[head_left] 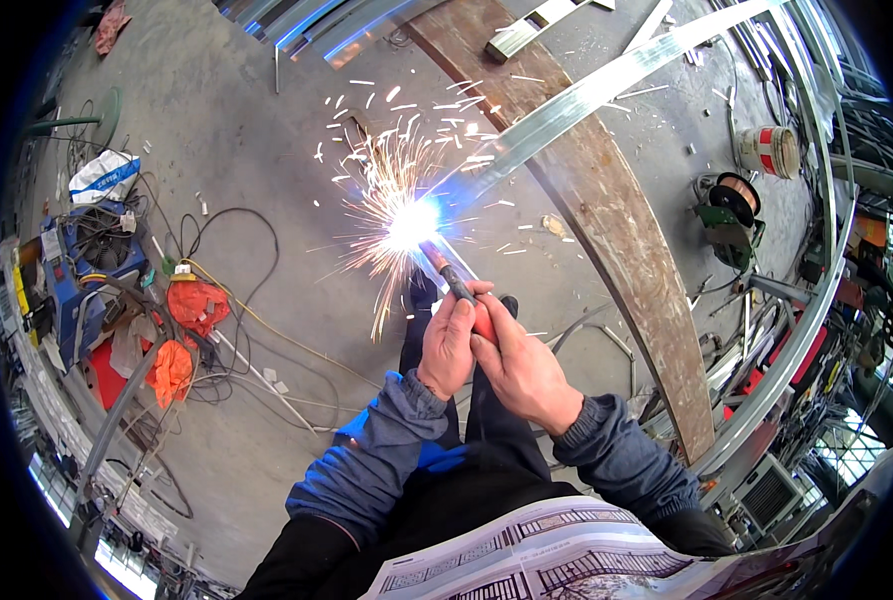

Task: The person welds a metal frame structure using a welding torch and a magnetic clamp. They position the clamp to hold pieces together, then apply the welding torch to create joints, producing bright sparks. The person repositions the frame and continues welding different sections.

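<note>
Our left hand point(448, 345), near the middle, is curled around the forward part of the welding torch point(456, 285), thumb on top; our right hand point(528, 372), just beside it toward 4 o'clock, is wrapped around the torch's red handle, fingers folded in. The torch points to 11 o'clock, where a fan of sparks point(381, 175) sprays from a white-blue glow point(413, 222) that hides its tip from us. From there a smooth, shiny, straight-edged metal bar point(606, 92) runs to 1 o'clock, across a broad, rust-blotched brown beam point(621, 225). At 9 o'clock we see a blue machine point(66, 300), a crumpled orange-red bag point(198, 305) and looping cables point(236, 211); at 2 o'clock, a wire spool point(734, 198) and a round bucket point(769, 152).
</note>
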Action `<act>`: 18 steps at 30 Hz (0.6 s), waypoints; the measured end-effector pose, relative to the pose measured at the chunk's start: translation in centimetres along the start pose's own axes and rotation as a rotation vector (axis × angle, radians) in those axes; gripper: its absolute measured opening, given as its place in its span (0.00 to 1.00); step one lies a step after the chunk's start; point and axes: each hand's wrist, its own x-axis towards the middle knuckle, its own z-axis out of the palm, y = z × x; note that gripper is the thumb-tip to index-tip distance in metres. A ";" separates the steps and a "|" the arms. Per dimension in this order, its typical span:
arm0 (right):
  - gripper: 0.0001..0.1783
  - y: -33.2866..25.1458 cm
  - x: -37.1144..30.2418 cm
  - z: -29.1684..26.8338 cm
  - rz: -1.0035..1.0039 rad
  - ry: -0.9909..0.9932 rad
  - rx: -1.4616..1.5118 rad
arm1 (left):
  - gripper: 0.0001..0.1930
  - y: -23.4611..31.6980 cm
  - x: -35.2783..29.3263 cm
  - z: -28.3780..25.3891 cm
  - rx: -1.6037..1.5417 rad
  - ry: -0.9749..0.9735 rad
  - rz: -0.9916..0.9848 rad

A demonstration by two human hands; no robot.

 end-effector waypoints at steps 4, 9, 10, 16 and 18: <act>0.33 0.3 -0.4 0.1 0.029 -0.003 0.004 | 0.23 0.1 0.0 0.1 0.093 -0.032 0.012; 0.33 1.0 -0.9 0.5 0.001 0.066 -0.033 | 0.23 -0.5 0.0 -0.2 0.129 -0.077 0.015; 0.33 1.0 -0.9 0.5 -0.011 0.067 -0.036 | 0.23 -0.5 -0.1 0.2 0.031 -0.049 -0.013; 0.33 0.1 -0.7 0.1 0.052 0.021 -0.007 | 0.23 -0.2 -0.2 0.0 0.002 -0.048 -0.038; 0.33 0.0 -0.6 0.0 0.052 0.010 0.003 | 0.23 -0.3 -0.2 0.1 -0.019 -0.034 -0.046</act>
